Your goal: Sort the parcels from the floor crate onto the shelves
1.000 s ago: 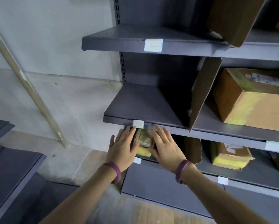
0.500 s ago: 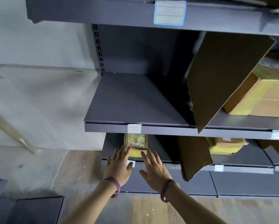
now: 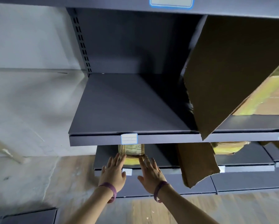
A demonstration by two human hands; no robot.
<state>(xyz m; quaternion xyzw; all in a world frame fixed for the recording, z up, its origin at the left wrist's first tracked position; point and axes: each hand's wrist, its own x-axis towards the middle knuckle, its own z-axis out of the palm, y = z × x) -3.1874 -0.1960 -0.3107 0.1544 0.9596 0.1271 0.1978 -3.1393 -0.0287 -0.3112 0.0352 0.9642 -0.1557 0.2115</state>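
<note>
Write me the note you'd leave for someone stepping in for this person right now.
Left hand and right hand: both open, straight fingers against the small parcel from either side.
Parcel sits on the lower shelf, left of a cardboard divider.
Done: this parcel is shelved; a second parcel lies beyond the divider.
Left: let go, fetch more from the floor crate, which is out of view.

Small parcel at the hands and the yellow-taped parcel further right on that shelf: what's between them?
A cardboard divider separates the small parcel from the yellow-taped parcel; head view.
</note>
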